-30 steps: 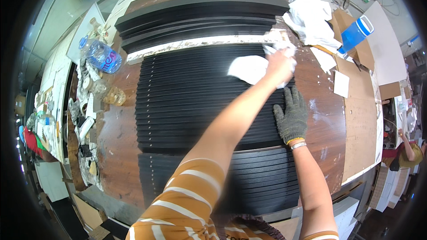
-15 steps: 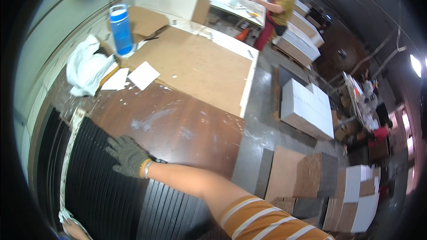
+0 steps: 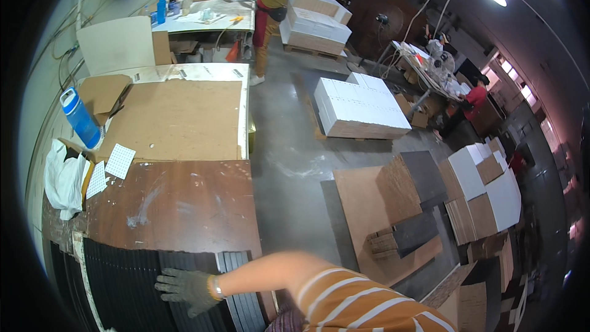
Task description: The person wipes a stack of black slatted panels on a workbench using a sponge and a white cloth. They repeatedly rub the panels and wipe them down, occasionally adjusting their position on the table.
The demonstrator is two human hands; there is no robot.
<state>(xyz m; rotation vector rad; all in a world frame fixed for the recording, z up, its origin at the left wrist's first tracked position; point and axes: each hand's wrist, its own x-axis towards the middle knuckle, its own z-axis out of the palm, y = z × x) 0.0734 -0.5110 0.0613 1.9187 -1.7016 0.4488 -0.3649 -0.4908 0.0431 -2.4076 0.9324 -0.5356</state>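
My right hand point(image 3: 186, 289), in a dark grey knitted glove with a bracelet at the wrist, lies with its fingers spread on a row of black panels point(image 3: 126, 270). The panels stand on edge, packed side by side, at the near left end of the brown table. Under my wrist, several of them point(image 3: 236, 283) look greyer along the edge. A pale, stained strip point(image 3: 82, 258) runs along the left of the row, with more black panels beyond it. My left hand is out of view.
On the brown tabletop point(image 3: 184, 203) are a white plastic bag point(image 3: 64, 178), perforated white sheets point(image 3: 120, 161), a blue bottle point(image 3: 80, 118) and a cardboard sheet point(image 3: 178, 117). Stacked white boards point(image 3: 359, 107) and brown boards point(image 3: 375, 197) stand right. Two people point(image 3: 270, 0) point(image 3: 473, 101) work farther off.
The view has swung right, so the table sits farther left and lower. My right hand stays spread on the panels, nearer the greyer ones. My left hand, seen before at lower left, has left view.
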